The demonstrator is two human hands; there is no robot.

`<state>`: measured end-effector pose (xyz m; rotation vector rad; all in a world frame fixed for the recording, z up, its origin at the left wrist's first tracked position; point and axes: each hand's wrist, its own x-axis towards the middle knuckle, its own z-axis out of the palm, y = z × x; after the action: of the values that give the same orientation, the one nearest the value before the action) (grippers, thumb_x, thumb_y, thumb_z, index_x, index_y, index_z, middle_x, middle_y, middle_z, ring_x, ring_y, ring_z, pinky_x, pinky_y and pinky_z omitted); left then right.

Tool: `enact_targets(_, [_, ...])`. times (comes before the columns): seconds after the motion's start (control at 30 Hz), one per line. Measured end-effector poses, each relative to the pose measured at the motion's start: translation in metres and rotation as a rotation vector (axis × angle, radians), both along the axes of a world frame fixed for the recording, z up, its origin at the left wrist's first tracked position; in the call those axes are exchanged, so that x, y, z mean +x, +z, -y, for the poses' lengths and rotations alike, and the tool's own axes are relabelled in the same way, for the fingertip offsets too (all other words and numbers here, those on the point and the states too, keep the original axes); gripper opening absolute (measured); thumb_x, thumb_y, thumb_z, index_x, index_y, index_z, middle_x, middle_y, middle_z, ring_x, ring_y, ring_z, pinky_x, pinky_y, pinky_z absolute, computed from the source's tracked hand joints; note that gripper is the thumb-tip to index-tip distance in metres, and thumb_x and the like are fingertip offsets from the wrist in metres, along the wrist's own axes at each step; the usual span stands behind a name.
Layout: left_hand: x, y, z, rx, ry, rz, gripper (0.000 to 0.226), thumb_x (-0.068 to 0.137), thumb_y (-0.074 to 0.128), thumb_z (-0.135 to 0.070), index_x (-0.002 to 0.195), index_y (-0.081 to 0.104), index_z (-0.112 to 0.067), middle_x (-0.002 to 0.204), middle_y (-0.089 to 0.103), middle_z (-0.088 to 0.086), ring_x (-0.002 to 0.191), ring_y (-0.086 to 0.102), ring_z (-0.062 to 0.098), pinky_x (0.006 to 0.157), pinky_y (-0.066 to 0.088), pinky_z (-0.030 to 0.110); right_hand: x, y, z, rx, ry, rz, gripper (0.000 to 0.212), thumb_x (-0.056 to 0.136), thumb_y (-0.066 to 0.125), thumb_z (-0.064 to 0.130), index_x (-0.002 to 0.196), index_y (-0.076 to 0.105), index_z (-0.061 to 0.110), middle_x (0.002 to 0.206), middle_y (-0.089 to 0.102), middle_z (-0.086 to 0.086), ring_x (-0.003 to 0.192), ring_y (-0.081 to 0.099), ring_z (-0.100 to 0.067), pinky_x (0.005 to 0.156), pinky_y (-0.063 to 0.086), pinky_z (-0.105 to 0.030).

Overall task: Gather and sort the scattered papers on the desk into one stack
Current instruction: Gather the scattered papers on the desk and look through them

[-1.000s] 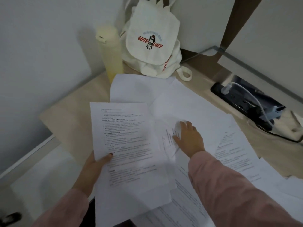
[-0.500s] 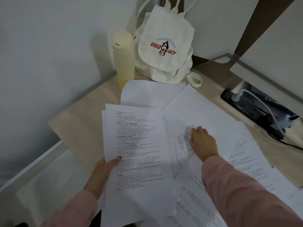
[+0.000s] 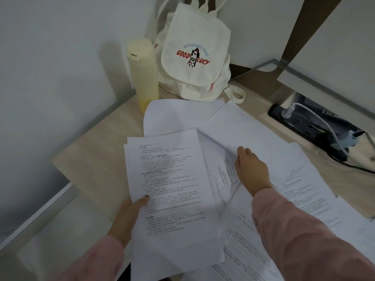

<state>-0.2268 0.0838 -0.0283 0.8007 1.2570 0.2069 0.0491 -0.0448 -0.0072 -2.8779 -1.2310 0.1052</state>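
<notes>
My left hand (image 3: 129,216) grips a stack of printed sheets (image 3: 174,191) by its left edge, thumb on top, held above the desk's front. My right hand (image 3: 251,169) lies palm down on a printed sheet (image 3: 225,177) beside the stack, fingers curled at the lifted edge of a blank sheet (image 3: 243,130). Another blank sheet (image 3: 174,116) lies further back. More printed papers (image 3: 300,191) spread over the desk to the right and under my right forearm.
A pale yellow bottle (image 3: 144,74) and a white canvas backpack (image 3: 194,57) stand at the back against the wall. A black power strip (image 3: 300,124) with a white cable lies at the right. The wooden desk (image 3: 91,163) ends at the left.
The view has shifted, so everything sits lower and to the right. My right hand slid slightly further back along the papers; my left hand keeps hold of the stack.
</notes>
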Motion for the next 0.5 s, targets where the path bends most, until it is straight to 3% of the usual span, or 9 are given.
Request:
enact_targets(0.1, [-0.002,-0.002,-0.001,0.007,-0.013,0.006,0.029,0.090,0.055,-0.010,0.119,0.057,-0.009,0.100,0.065,0.009,0.086,0.061,0.026,0.079,0.048,0.036,-0.003,0.033,-0.004,0.297,-0.044,-0.101,0.014,0.097,0.034,0.015,0.089,0.042,0.008,0.074,0.049,-0.009,0.059,0.045,-0.026,0.047,0.028,-0.029])
enact_targets(0.17, [-0.003,-0.002,-0.001,0.015,-0.012,0.017,0.028,0.090,0.054,-0.010,0.118,0.056,-0.012,0.093,0.064,0.004,0.084,0.061,0.024,0.077,0.048,0.036,-0.010,0.061,-0.007,0.501,-0.053,-0.191,0.012,0.097,0.036,0.019,0.090,0.043,0.011,0.069,0.050,-0.003,0.056,0.048,-0.020,0.051,0.036,-0.030])
enact_targets(0.27, [-0.004,-0.004,-0.002,0.024,-0.025,0.002,0.036,0.090,0.056,-0.012,0.125,0.053,-0.009,0.096,0.063,0.003,0.089,0.060,0.025,0.088,0.045,0.039,-0.021,0.096,-0.008,0.757,-0.142,-0.402,0.006,0.095,0.044,0.021,0.091,0.047,0.019,0.069,0.055,0.001,0.053,0.046,-0.006,0.054,0.039,-0.018])
enact_targets(0.4, [-0.003,-0.005,-0.003,0.019,-0.036,-0.007,0.044,0.088,0.058,-0.015,0.131,0.050,-0.007,0.110,0.062,0.010,0.103,0.058,0.031,0.096,0.045,0.047,-0.034,0.124,-0.003,0.957,-0.371,-0.823,0.014,0.094,0.048,0.025,0.081,0.053,0.028,0.070,0.064,-0.006,0.061,0.056,-0.022,0.056,0.044,-0.031])
enact_targets(0.5, [-0.002,-0.005,-0.004,0.010,-0.044,-0.019,0.042,0.089,0.057,-0.015,0.129,0.051,-0.006,0.108,0.062,0.011,0.101,0.058,0.032,0.097,0.044,0.048,-0.037,0.124,0.005,1.032,-0.469,-1.053,0.011,0.092,0.050,0.023,0.083,0.055,0.020,0.068,0.068,0.005,0.060,0.063,-0.011,0.057,0.051,-0.026])
